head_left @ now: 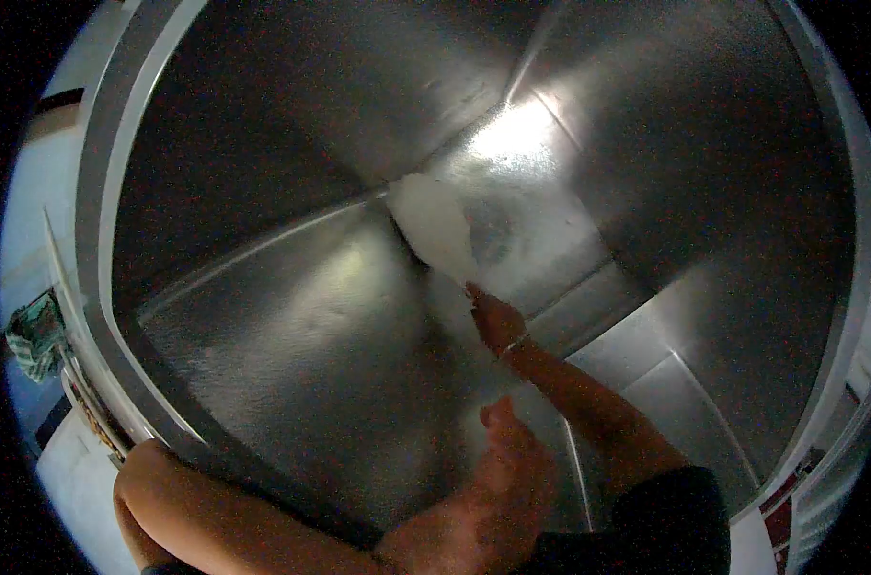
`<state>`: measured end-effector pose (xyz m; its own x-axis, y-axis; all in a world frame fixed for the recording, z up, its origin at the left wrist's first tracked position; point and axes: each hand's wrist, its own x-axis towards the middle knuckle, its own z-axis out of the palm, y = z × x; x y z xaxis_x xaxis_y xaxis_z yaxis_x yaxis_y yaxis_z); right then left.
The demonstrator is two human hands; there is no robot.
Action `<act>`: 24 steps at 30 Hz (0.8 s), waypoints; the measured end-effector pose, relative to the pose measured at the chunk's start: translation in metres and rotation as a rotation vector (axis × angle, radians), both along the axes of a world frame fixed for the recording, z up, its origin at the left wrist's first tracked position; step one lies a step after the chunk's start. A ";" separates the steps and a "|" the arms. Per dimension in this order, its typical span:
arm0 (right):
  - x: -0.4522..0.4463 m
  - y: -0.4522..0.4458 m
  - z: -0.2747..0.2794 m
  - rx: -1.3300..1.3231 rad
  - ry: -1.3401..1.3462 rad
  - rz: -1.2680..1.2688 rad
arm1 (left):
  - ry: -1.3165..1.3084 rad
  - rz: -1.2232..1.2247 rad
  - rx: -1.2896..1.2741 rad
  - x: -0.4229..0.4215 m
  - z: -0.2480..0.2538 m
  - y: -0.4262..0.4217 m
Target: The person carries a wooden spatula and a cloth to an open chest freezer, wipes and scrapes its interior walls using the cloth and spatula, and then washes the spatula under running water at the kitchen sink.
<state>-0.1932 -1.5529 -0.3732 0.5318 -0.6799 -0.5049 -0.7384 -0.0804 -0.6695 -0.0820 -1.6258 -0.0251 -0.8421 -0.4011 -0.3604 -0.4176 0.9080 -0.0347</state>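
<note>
Inside the metal tub [263, 335]: right hand [498, 322] pinching pale sheet [431, 222]; left hand's [501, 479] grip, can't tell. Work looks under way; share finished unclear.

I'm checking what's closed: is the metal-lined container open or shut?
Open: its metal walls show, and the right hand reaches inside.
</note>
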 end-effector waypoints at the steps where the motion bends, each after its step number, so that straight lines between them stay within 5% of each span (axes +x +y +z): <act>1: -0.007 0.002 -0.015 0.058 0.090 -0.018 | 0.008 0.009 0.030 0.001 0.000 0.000; 4: -0.007 -0.033 -0.037 0.132 0.215 0.011 | 0.025 0.031 0.098 0.002 -0.004 0.001; 6: -0.013 -0.041 -0.096 -0.256 -0.046 -0.045 | 0.033 0.040 0.124 0.002 -0.005 0.000; 8: -0.012 -0.062 -0.164 -0.093 -0.044 -0.012 | 0.039 0.053 0.151 0.004 -0.005 -0.002; 9: -0.016 -0.077 -0.179 0.060 -0.162 -0.226 | 0.040 0.056 0.162 0.005 -0.005 -0.003; 12: -0.036 -0.108 -0.139 0.573 -0.441 -0.942 | 0.048 0.069 0.180 0.008 -0.005 -0.003; 14: -0.034 -0.130 -0.058 0.589 -0.298 -1.006 | 0.060 0.081 0.188 0.010 -0.005 -0.004; 24: -0.082 -0.109 -0.031 0.710 -0.105 -0.839 | 0.099 0.131 0.282 0.011 -0.001 -0.005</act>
<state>-0.2748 -1.6616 -0.4039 0.1002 -0.4183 -0.9028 -0.3153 0.8472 -0.4276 -0.0710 -1.6309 -0.0262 -0.8264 -0.4041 -0.3922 -0.5203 0.8143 0.2573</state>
